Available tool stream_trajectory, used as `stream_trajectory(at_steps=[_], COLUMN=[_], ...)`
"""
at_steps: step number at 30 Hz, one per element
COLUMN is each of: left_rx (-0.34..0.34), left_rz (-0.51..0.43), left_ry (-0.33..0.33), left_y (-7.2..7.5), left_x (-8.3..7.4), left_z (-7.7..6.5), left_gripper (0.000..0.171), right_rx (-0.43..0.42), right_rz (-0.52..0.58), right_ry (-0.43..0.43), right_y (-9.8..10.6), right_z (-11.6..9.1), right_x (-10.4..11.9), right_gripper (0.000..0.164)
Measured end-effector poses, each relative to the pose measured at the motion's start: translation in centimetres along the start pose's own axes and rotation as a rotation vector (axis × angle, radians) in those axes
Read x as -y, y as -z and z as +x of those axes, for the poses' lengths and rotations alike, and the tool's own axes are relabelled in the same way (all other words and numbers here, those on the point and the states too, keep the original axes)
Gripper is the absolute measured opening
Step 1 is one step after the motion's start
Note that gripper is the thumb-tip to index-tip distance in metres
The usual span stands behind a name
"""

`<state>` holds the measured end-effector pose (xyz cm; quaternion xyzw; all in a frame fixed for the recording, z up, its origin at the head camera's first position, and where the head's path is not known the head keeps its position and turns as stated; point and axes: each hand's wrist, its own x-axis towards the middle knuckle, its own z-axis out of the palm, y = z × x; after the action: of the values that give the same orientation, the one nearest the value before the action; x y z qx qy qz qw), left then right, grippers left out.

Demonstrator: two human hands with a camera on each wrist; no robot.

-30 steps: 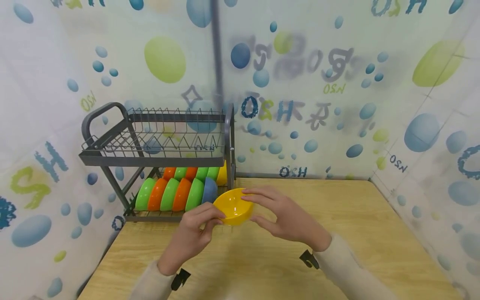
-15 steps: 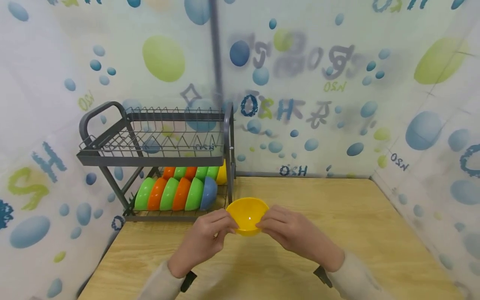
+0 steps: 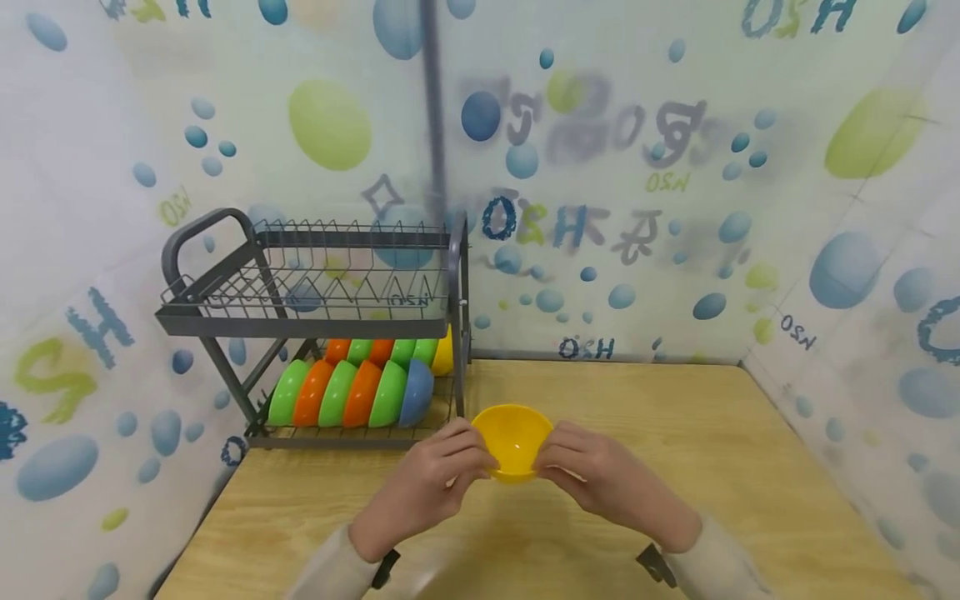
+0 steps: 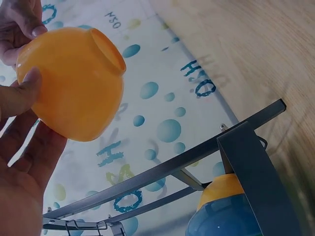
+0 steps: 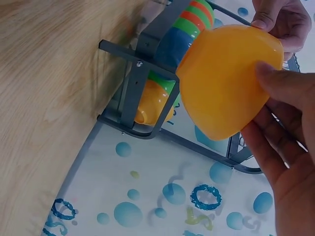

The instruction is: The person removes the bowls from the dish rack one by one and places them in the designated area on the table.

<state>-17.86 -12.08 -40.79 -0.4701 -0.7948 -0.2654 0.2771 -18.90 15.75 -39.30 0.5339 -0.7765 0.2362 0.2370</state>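
A yellow bowl (image 3: 513, 437) is held up over the table in front of me, its inside tilted toward the head camera. My left hand (image 3: 431, 473) pinches its left rim between thumb and fingers. On the opposite side my right hand (image 3: 603, 475) pinches the right rim. Both wrist views show the outside of the bowl (image 4: 76, 83), with the thumb on the wall and fingers on the far side. Left of the hands, a dark dish rack (image 3: 300, 327) has green, orange, blue and yellow bowls on its lower tier, among them a blue bowl (image 3: 417, 393) at the near right end.
The wooden table (image 3: 637, 417) stretches right of the rack and toward me. A patterned curtain wall (image 3: 615, 183) closes off the back and sides. The rack's upper tier is wire, with raised handles (image 3: 206, 229) at its ends.
The yellow bowl has moved right and toward me, away from the rack. My right hand, at first loosely at its far rim, now pinches the right side; the left hand keeps its grip.
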Motion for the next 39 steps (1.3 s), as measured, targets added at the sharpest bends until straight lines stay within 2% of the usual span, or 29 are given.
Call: stream_trajectory(at_steps=[3,6,9,12,16,19,21,24,25,28,29,33,39], left_rx=[-0.002,-0.024,-0.056,-0.099,-0.169,-0.231,-0.284,-0.362,-0.377,-0.403,-0.405,-0.41,-0.395], left_rz=[-0.008,-0.021,-0.023,-0.009,0.018,0.024,0.011,-0.04,-0.063,-0.138,-0.169,-0.311,-0.415], left_ry=[0.028,0.069,0.114,0.171,0.252,0.324,0.382,0.458,0.489,0.57,0.604,0.702,0.745], left_y=[-0.2,-0.3,-0.3,-0.4,-0.4,-0.4,-0.4,-0.5,-0.5,-0.6,-0.6,-0.6,-0.8], left_x=[0.1,0.4,0.9,1.5,2.2,2.8,3.2,3.9,4.1,4.9,5.2,6.4,7.6], left_z=[0.2,0.2,0.3,0.3,0.5,0.8,1.0,1.5,1.6,2.0,2.1,2.6,3.5], left_gripper=[0.025,0.03,0.035,0.039,0.044,0.044,0.043,0.041,0.041,0.043,0.044,0.049,0.047], right_rx=[-0.004,-0.013,-0.029,-0.039,-0.046,-0.054,-0.062,-0.069,-0.073,-0.082,-0.084,-0.089,-0.105], right_rz=[-0.004,-0.008,-0.018,-0.027,-0.046,-0.083,-0.112,-0.152,-0.166,-0.2,-0.213,-0.246,-0.297], right_ry=[0.004,0.003,-0.003,-0.019,-0.036,-0.043,-0.044,-0.06,-0.065,-0.1,-0.115,-0.168,-0.233], right_y=[0.2,0.3,0.4,0.6,1.1,1.4,1.6,1.9,1.9,2.0,2.1,2.2,2.4], right_z=[-0.2,-0.4,-0.5,-0.8,-1.0,-1.2,-1.3,-1.7,-1.9,-2.4,-2.6,-3.1,-3.8], right_x=[-0.2,-0.6,-1.1,-1.8,-2.5,-3.1,-3.6,-4.4,-4.7,-5.7,-6.1,-7.5,-9.3], right_gripper=[0.018,0.006,0.013,0.005,0.032,0.038,0.035,0.01,0.007,0.034,0.037,0.034,0.028])
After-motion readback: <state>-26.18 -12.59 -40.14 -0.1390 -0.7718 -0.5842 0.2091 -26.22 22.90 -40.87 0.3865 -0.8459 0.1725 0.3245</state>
